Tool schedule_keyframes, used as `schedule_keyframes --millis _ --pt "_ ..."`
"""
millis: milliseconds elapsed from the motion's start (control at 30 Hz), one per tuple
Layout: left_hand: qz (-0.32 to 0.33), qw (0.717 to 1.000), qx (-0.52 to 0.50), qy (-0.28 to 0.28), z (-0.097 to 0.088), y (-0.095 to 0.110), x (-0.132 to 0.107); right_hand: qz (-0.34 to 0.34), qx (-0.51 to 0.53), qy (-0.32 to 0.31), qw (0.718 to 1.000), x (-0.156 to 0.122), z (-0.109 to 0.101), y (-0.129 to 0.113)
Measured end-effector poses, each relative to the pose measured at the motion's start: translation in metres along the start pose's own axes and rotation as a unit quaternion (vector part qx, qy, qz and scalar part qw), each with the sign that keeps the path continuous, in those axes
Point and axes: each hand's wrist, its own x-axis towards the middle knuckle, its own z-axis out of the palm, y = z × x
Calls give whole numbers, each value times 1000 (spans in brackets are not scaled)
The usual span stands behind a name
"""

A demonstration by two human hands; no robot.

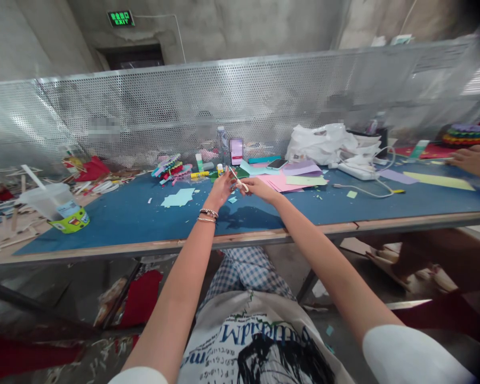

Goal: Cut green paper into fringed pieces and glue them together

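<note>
Both my arms reach out over the blue table top [128, 218]. My left hand [223, 189], with bracelets on its wrist, and my right hand [259, 188] meet above the table. Their fingers are closed together on a small pale thin object [239, 180], too small to name. A light blue paper cut-out [178, 198] lies on the table to the left of my left hand. Small paper scraps lie around my hands.
A plastic cup with a straw [56, 205] stands at the left. Coloured paper sheets [292, 178], a phone, glue sticks and a bottle [223, 144] lie behind my hands. A white bag [324, 141] and power strip with cable sit right. Another person's hand [476, 160] rests far right.
</note>
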Motion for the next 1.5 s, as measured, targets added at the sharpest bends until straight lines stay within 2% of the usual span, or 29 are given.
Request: schedule_keyframes --millis 200,333,533,700,800,933,1033,1167,1267,1400,1500 --pt "-18 998 -23 -55 -3 0 -1 26 68 -26 997 -2 0 0" --pt "-31 995 -18 -95 -6 -5 1 53 66 -41 996 -3 1 -1" --pt "-49 992 9 -112 -8 -7 2 68 29 1 997 -2 4 0" --pt "-23 997 37 -66 -11 -8 7 39 -18 20 999 1 4 6" --pt "6 996 83 -30 -10 -12 9 53 -58 32 996 3 3 15" --pt "50 974 217 48 -6 -20 9 86 -152 58 983 5 6 30" --pt "35 958 275 77 -5 -25 8 115 -226 56 966 4 11 37" --pt "-70 975 191 89 -7 -27 9 124 -286 61 948 4 14 36" --pt "-111 982 126 88 -10 -25 10 120 -297 59 946 5 14 35" --pt "-110 985 106 83 -10 -25 10 131 -268 52 953 7 14 36" --pt "-57 981 149 115 -9 -25 11 142 -227 44 962 8 14 37"
